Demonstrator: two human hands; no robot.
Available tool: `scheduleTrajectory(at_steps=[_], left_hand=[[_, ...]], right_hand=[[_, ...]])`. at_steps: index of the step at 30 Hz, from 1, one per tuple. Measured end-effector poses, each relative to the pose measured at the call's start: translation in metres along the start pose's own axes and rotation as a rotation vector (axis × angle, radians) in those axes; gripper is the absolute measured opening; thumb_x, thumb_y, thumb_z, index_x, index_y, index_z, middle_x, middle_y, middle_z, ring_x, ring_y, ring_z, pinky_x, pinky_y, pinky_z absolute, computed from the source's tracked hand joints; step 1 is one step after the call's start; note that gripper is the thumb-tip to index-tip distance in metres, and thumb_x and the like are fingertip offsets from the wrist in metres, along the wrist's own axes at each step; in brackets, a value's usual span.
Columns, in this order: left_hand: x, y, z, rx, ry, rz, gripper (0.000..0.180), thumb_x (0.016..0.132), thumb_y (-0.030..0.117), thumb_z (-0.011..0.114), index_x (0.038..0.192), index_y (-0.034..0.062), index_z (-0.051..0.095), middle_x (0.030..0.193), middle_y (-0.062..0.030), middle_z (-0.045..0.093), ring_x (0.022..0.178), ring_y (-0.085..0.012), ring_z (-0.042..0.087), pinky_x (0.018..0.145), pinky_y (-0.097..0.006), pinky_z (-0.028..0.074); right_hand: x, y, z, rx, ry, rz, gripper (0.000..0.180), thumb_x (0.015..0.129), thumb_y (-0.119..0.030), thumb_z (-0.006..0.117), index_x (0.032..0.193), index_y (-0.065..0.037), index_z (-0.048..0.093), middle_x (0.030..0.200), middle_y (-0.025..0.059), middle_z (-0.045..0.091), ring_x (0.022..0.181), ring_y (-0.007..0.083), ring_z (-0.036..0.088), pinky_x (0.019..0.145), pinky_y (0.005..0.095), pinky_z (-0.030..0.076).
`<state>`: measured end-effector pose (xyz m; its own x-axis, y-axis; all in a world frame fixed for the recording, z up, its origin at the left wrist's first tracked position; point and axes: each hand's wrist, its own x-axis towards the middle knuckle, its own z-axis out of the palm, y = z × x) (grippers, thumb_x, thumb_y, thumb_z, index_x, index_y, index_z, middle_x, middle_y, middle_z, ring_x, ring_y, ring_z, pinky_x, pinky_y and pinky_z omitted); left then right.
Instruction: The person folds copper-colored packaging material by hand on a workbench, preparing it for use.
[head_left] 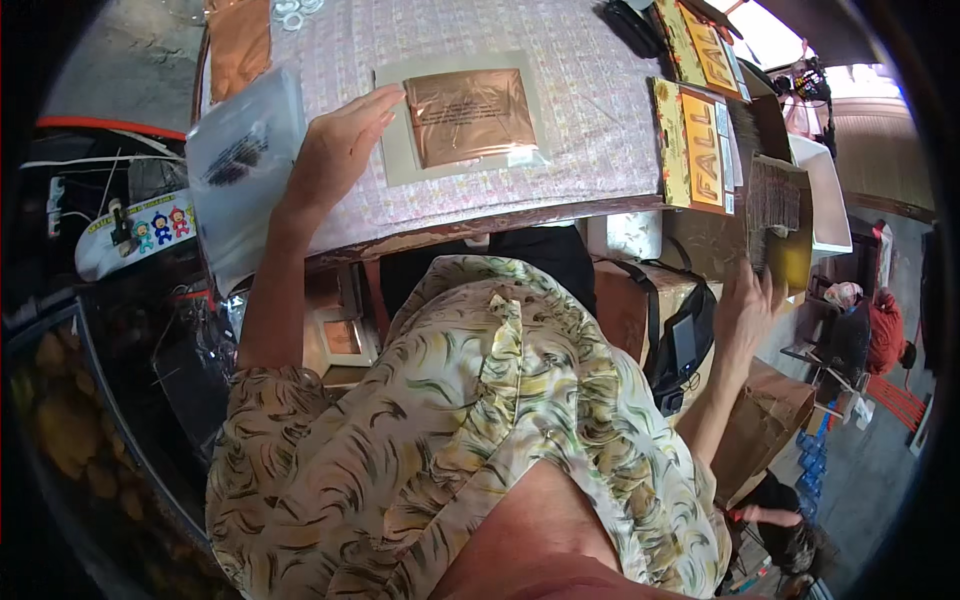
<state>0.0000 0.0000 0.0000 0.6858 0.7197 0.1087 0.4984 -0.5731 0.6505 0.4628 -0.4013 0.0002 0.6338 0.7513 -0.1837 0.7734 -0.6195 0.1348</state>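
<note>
Adjoining the open box [795,260] at right, the right hand [745,310] shows no clear grip; cannot tell. The left hand [340,145], nearer the copper packet [470,120], is flat and unladen, fingertips at the packet's left edge. Packet on grey card [400,165], long axis left-right; its dark print too small to read. Yellow packages [705,150], far right: large orange lettering.

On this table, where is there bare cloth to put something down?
Bare, pale patterned tablecloth shows right of the flat beige sheet, up to the yellow-and-orange flat packages, and beyond the sheet. Clear plastic bags and the left hand crowd the left side.
</note>
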Motion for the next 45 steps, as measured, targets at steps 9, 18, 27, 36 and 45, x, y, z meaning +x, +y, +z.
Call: scheduleTrajectory(at_steps=[9, 18, 27, 36, 45], left_hand=[[0.040, -0.007, 0.044, 0.505, 0.049, 0.395, 0.053, 0.105, 0.031, 0.055, 0.150, 0.0041, 0.049, 0.161, -0.0107, 0.043, 0.147, -0.0289, 0.042, 0.122, -0.046, 0.034], [0.041, -0.017, 0.062, 0.435, 0.018, 0.256, 0.072, 0.103, 0.052, 0.052, 0.156, 0.0048, 0.040, 0.165, -0.0085, 0.035, 0.152, -0.0360, 0.029, 0.125, -0.046, 0.026], [0.057, -0.038, 0.048, 0.230, -0.016, 0.018, 0.059, 0.101, 0.041, 0.061, 0.151, 0.0123, 0.050, 0.160, -0.0107, 0.044, 0.149, -0.0305, 0.038, 0.121, -0.042, 0.034], [0.112, -0.071, 0.013, 0.263, 0.193, 0.251, 0.033, 0.091, 0.020, 0.075, 0.120, 0.0063, 0.067, 0.109, -0.0111, 0.067, 0.106, -0.0316, 0.065, 0.094, -0.040, 0.052], [0.129, -0.074, 0.003, -0.202, -0.274, -0.087, 0.022, 0.091, 0.010, 0.072, 0.111, 0.0019, 0.066, 0.090, -0.0011, 0.060, 0.083, -0.0087, 0.055, 0.079, -0.028, 0.049]], right_hand=[[0.116, -0.317, -0.047, 0.311, 0.545, -0.820, 0.078, 0.103, -0.046, 0.056, 0.158, 0.003, 0.030, 0.162, 0.0247, 0.035, 0.151, 0.0387, 0.034, 0.126, 0.0481, 0.024], [0.145, -0.345, -0.011, 0.310, 0.417, -0.835, 0.089, 0.102, -0.060, 0.050, 0.154, 0.010, 0.031, 0.161, 0.0286, 0.034, 0.153, 0.0378, 0.029, 0.127, 0.0481, 0.020], [0.174, -0.333, -0.040, 0.293, 0.382, -0.887, 0.044, 0.102, -0.037, 0.060, 0.127, -0.002, 0.069, 0.142, 0.0165, 0.062, 0.132, 0.0325, 0.057, 0.114, 0.0470, 0.040], [0.260, -0.343, -0.044, 0.469, 0.395, -0.930, 0.056, 0.087, -0.022, 0.079, 0.138, -0.014, 0.061, 0.126, 0.0145, 0.061, 0.115, 0.0373, 0.059, 0.102, 0.0456, 0.049], [0.275, -0.342, -0.051, 0.560, 0.101, -0.954, 0.060, 0.082, -0.025, 0.082, 0.139, -0.019, 0.063, 0.131, 0.0123, 0.060, 0.127, 0.0354, 0.053, 0.110, 0.0464, 0.041]])
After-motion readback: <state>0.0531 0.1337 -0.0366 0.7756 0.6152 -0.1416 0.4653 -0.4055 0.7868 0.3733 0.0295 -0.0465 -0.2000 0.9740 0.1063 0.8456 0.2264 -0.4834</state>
